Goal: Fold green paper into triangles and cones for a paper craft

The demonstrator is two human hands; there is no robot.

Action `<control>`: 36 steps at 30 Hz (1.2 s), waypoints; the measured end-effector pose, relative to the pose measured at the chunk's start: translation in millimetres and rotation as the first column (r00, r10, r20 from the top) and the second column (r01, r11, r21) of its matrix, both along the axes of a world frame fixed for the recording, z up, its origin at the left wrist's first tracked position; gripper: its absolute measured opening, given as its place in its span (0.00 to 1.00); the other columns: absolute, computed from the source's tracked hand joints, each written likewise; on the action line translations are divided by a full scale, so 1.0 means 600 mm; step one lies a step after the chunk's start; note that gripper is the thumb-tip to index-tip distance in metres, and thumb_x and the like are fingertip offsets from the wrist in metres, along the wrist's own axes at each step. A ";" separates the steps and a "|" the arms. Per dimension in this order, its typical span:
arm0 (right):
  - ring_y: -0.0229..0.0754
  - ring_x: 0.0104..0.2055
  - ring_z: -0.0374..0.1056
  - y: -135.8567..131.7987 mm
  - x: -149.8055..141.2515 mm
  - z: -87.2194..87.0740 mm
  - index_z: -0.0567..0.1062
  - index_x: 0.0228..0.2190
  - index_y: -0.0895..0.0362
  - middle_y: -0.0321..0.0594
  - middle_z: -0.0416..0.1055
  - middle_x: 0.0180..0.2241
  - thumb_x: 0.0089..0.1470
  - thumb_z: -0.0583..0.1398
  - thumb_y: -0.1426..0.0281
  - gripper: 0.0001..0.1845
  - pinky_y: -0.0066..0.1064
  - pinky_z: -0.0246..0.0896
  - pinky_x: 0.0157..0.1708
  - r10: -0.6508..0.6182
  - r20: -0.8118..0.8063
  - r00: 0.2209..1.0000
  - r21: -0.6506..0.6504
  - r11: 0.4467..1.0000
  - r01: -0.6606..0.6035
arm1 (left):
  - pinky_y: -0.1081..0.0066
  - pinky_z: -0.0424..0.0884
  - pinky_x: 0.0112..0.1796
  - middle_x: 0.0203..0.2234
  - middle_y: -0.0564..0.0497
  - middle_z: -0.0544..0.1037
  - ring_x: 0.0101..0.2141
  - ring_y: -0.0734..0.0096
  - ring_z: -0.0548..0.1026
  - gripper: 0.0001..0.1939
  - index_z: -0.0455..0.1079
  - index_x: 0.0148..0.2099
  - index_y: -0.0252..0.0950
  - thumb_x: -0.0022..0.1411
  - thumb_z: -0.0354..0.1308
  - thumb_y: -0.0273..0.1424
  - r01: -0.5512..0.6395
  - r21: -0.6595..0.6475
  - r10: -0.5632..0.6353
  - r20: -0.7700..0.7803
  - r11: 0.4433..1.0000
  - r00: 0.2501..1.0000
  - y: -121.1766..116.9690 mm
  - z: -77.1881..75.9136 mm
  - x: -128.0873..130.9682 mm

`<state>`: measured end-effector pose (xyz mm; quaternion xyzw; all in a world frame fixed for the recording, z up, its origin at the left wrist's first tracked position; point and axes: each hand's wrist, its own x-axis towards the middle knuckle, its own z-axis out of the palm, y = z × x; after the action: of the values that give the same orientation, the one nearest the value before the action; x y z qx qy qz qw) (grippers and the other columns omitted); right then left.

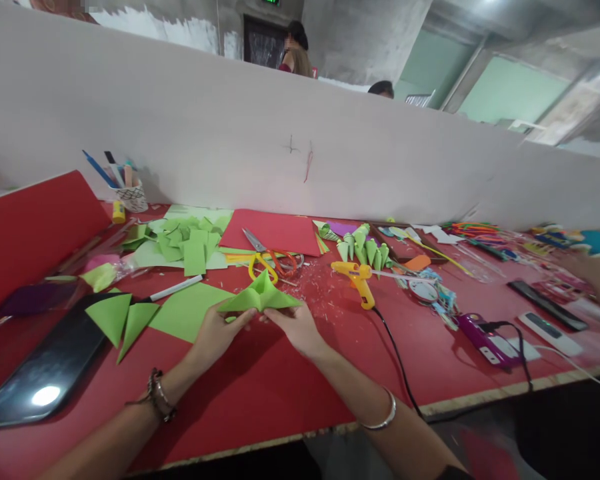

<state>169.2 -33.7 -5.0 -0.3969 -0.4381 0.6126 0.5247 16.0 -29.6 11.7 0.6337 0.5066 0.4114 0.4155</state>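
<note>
A folded piece of green paper (261, 293) is held up between my two hands over the red table, its middle opened into a pointed pocket. My left hand (225, 333) pinches its left wing, thumb toward me. On the right wing, my right hand (293, 327) grips the lower edge, fingers partly hidden behind the paper. Just beyond lie scissors with yellow handles (265, 263). A flat green sheet (187, 313) rests left of my left hand, and two folded green pieces (125, 323) lie on a dark glossy board (55, 367).
A yellow glue gun (355, 280) lies right of my hands, its cord running over the table's front edge. Behind are cut green pieces (195, 247), red sheets (270, 230) and green paper cones (363, 247). A purple power strip (487, 340) sits right; another person's arm (593, 277) reaches in.
</note>
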 end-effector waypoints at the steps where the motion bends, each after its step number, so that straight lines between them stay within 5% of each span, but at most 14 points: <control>1: 0.37 0.25 0.68 -0.002 0.001 0.003 0.75 0.22 0.55 0.33 0.73 0.22 0.37 0.64 0.66 0.07 0.34 0.66 0.34 -0.001 0.037 0.999 0.032 0.999 0.000 | 0.75 0.65 0.25 0.15 0.55 0.71 0.19 0.74 0.67 0.11 0.70 0.24 0.34 0.49 0.57 0.37 0.017 0.010 -0.017 0.003 1.000 1.000 0.000 -0.003 0.000; 6: 0.37 0.25 0.67 -0.002 0.006 0.003 0.74 0.23 0.55 0.33 0.71 0.23 0.41 0.62 0.64 0.07 0.31 0.65 0.31 0.016 0.148 0.989 0.136 0.990 -0.037 | 0.76 0.65 0.23 0.20 0.54 0.73 0.20 0.75 0.67 0.11 0.70 0.30 0.33 0.52 0.55 0.37 0.075 0.031 -0.075 -0.018 0.997 0.997 0.001 -0.014 -0.003; 11: 0.35 0.24 0.65 -0.001 0.010 -0.008 0.73 0.25 0.57 0.35 0.70 0.23 0.43 0.61 0.63 0.09 0.29 0.63 0.29 0.039 0.284 0.958 0.196 0.976 -0.098 | 0.72 0.67 0.34 0.29 0.50 0.76 0.31 0.70 0.72 0.11 0.70 0.34 0.33 0.53 0.54 0.36 0.176 0.116 -0.168 -0.078 0.978 0.983 0.003 -0.018 -0.010; 22: 0.34 0.24 0.62 -0.010 0.008 0.000 0.71 0.25 0.57 0.33 0.66 0.23 0.44 0.60 0.65 0.08 0.28 0.61 0.28 0.158 0.328 0.931 0.174 0.959 -0.224 | 0.72 0.66 0.31 0.22 0.50 0.74 0.27 0.70 0.70 0.13 0.69 0.27 0.33 0.55 0.50 0.37 0.182 0.246 -0.109 -0.280 0.952 0.954 0.005 -0.020 -0.017; 28: 0.33 0.23 0.61 -0.010 0.005 -0.001 0.71 0.26 0.57 0.32 0.67 0.22 0.43 0.60 0.66 0.07 0.27 0.61 0.27 0.113 0.285 0.952 0.153 0.975 -0.161 | 0.71 0.67 0.33 0.25 0.50 0.74 0.30 0.69 0.71 0.12 0.69 0.30 0.33 0.53 0.51 0.36 0.204 0.179 -0.165 -0.211 0.962 0.963 0.005 -0.024 -0.016; 36: 0.34 0.23 0.64 -0.012 0.004 -0.002 0.72 0.24 0.58 0.34 0.68 0.21 0.43 0.60 0.67 0.06 0.28 0.62 0.27 0.074 0.319 0.945 0.118 0.986 -0.118 | 0.68 0.70 0.38 0.35 0.47 0.77 0.35 0.66 0.74 0.15 0.69 0.36 0.34 0.47 0.57 0.37 0.151 -0.037 -0.147 0.086 0.988 0.985 -0.004 -0.021 -0.001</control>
<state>171.9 -40.9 -6.4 -0.4307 -0.5754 0.5353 0.4436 15.4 -31.9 -0.9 0.6431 0.4487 0.3942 0.4793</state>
